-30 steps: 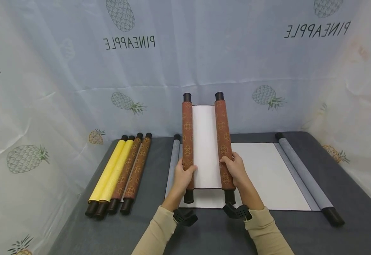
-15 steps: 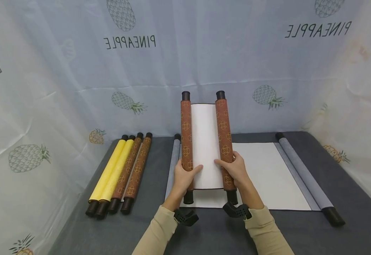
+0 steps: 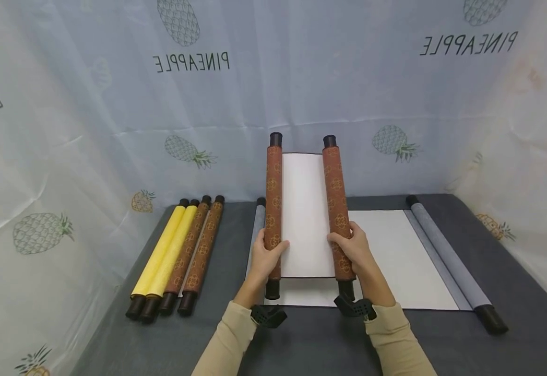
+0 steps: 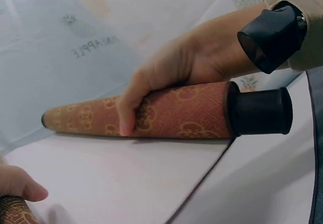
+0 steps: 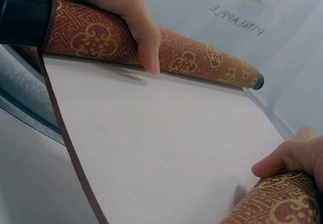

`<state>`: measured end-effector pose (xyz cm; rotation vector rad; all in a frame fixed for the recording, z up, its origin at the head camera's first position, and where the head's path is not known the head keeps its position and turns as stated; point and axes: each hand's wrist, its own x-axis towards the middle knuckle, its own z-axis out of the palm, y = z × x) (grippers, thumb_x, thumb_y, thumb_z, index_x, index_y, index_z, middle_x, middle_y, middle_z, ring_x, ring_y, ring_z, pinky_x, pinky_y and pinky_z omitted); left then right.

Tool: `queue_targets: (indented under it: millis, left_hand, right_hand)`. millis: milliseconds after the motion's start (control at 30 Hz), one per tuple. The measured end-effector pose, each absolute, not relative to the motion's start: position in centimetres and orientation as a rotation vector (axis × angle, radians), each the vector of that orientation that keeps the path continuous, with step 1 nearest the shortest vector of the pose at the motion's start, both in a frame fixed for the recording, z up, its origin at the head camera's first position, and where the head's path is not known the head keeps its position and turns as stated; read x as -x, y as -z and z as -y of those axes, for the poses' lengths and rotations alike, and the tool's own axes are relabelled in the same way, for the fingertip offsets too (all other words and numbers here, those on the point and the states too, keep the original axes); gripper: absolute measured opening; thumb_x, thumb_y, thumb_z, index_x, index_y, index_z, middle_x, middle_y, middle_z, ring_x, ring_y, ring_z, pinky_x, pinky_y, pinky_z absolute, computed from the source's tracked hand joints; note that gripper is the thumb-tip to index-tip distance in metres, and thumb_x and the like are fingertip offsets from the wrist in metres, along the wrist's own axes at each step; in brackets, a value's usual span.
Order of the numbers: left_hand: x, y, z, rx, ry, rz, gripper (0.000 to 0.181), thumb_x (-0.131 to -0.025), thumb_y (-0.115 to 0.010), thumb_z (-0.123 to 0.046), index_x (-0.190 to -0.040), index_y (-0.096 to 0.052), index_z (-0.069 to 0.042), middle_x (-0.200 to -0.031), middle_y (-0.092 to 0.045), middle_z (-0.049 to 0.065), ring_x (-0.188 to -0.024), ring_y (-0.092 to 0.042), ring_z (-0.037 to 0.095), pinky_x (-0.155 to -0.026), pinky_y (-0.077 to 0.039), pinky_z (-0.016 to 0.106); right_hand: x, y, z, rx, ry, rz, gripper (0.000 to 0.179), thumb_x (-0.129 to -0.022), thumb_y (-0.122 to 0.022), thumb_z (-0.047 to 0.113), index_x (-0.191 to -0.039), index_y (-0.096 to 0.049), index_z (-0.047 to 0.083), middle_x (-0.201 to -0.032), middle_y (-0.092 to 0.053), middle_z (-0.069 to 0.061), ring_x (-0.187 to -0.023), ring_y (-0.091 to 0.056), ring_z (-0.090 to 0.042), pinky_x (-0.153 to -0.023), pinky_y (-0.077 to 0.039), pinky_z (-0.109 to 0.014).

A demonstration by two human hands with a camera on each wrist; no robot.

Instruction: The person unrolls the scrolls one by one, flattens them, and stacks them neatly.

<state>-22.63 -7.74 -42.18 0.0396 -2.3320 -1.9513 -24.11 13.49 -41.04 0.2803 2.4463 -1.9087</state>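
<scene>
A reddish-brown patterned hanging scroll (image 3: 305, 214) with black knobs is held up, partly unrolled, its white sheet stretched between two rolls. My left hand (image 3: 265, 257) grips the left roll (image 3: 273, 193) near its lower end, thumb over the front. On the right roll (image 3: 335, 193), my right hand (image 3: 358, 249) holds at about the same height. The left wrist view shows the right hand (image 4: 166, 67) across its roll, with the left thumb (image 4: 25, 183) at the lower left. In the right wrist view, the left thumb (image 5: 148, 52) lies over its roll and the right thumb (image 5: 277, 161) is at lower right.
Beneath the held scroll, a grey scroll (image 3: 400, 256) lies unrolled on the dark table (image 3: 320, 344), its right roll (image 3: 452, 256) near the right side. Two yellow scrolls (image 3: 161, 256) and a brown patterned scroll (image 3: 203, 245) with two rolls lie at left. A pineapple-print curtain (image 3: 301, 83) stands behind.
The two rolls have moved farther apart, the right one shifting right, so a wider strip of white sheet shows. The thumbs lifted inward at mid-interval and now lie back on the rolls.
</scene>
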Motion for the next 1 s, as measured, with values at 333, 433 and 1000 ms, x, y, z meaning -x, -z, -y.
queue_targets:
  millis: [333,433,1000]
  left_hand:
    - [23.2,41.5,9.9,0.088,1.81,2.433,0.049,-0.084,-0.071,-0.015,-0.125,-0.056,0.006,-0.112,-0.063,0.027,-0.09,-0.065,0.03,-0.072,-0.055,0.037]
    - [23.5,40.9,10.4,0.083,1.825,2.45,0.053,-0.084,-0.072,-0.014,-0.129,-0.053,0.005,-0.117,-0.061,0.027,-0.096,-0.064,0.034,-0.078,-0.056,0.041]
    - [23.7,40.5,9.5,-0.073,2.136,2.374,0.067,-0.092,-0.052,-0.007,-0.15,-0.02,0.005,-0.154,-0.029,0.025,-0.143,-0.029,0.04,-0.115,-0.029,0.055]
  right_hand:
    - [23.6,40.2,-14.3,-0.204,1.825,-2.472,0.063,-0.089,-0.067,0.024,-0.14,-0.042,-0.002,-0.129,-0.053,-0.024,-0.098,-0.058,-0.023,-0.075,-0.047,-0.027]
    - [23.5,39.8,-14.5,-0.173,1.817,-2.467,0.066,-0.09,-0.066,0.023,-0.143,-0.037,-0.003,-0.134,-0.051,-0.027,-0.107,-0.058,-0.031,-0.083,-0.049,-0.034]
    - [23.8,39.5,-14.0,-0.326,1.986,-2.367,0.057,-0.096,-0.044,0.016,-0.148,-0.026,0.001,-0.141,-0.041,-0.025,-0.118,-0.048,-0.033,-0.093,-0.042,-0.041]
